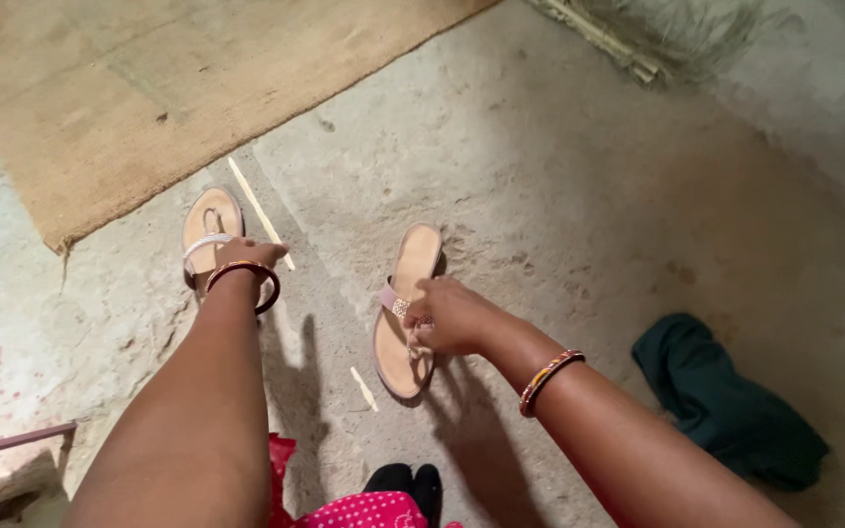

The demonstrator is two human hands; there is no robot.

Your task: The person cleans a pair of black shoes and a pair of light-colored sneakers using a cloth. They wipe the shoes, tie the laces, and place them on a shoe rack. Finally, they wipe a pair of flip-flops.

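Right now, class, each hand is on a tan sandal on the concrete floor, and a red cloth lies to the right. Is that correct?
Not quite: the cloth is dark green, not red. The head view shows it. The left hand and right hand are each on a sandal on the concrete floor.

**Bare forearms, bangles and a spotted red garment**

Both arms are bare from the elbow down, with no sleeves in view. The left hand has a single dark red bangle with a glossy rim around its wrist. The right hand has a thinner bangle at its wrist, banded in red, yellow and dark segments. At the bottom edge shows a red garment with small white dots, and beside it a piece of black cloth.
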